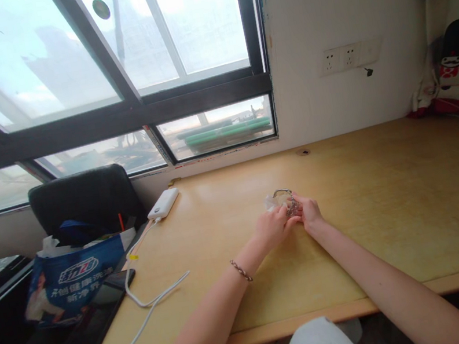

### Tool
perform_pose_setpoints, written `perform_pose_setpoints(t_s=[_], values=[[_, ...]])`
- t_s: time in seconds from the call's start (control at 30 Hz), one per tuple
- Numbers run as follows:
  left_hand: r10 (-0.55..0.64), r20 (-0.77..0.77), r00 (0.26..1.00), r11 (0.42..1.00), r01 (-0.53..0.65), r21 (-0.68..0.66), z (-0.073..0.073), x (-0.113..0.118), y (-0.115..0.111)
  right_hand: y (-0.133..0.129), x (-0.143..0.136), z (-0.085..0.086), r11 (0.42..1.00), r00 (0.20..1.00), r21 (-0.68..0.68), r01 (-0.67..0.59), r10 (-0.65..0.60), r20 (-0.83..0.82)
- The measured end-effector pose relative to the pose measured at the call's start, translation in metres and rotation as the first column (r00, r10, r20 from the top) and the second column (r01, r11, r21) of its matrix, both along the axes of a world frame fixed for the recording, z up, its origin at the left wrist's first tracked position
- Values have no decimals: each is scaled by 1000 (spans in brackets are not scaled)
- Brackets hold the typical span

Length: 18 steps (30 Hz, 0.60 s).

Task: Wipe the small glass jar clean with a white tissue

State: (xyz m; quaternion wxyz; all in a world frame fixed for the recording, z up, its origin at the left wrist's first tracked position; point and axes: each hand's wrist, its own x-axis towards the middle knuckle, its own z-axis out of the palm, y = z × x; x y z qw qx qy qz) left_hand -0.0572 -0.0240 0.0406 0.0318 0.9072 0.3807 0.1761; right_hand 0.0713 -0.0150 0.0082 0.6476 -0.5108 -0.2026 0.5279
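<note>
The left hand point(272, 225) and the right hand point(310, 211) grasp a silvery chain-like item point(292, 206) between the near and far edges of the tabletop point(414, 200). A white rectangular device point(163, 205) lies farther out, along the left edge, near the far left corner.

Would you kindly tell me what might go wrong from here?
The shiny metal item is held between the left hand and the right hand; its chain-like part might tangle or slip from the fingertips. Also, the white cable runs over the near edge of the desk, left of the left forearm, so a sideways arm movement could perhaps snag it.
</note>
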Motion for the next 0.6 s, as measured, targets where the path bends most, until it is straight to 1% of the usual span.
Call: perform_pose_setpoints(t_s=[0.1,0.17,0.23,0.27,0.33,0.43,0.5,0.6], values=[[-48,142,989,993,63,-99,-2,-1,2,-1,1,2,999,999,-8,-35,35,-17],[-87,257,962,976,134,-172,-3,-3,3,-2,2,3,998,998,2,-56,56,-29],[-122,343,931,957,202,-208,-4,-4,4,-2,2,4,998,998,19,-64,64,-25],[-130,360,924,953,217,-212,-4,-4,4,-2,2,4,997,998,20,-68,68,-15],[-120,339,933,957,199,-209,-4,-5,4,-2,2,4,997,997,-1,-75,75,12],[-83,246,966,973,132,-189,-3,-5,3,-2,2,3,996,996,-30,-86,87,27],[-71,191,979,981,104,-165,-2,-5,2,-2,2,2,995,995,-19,-99,99,22],[-76,139,987,990,91,-107,-3,-4,0,-2,1,1,992,992,19,-126,125,26]])
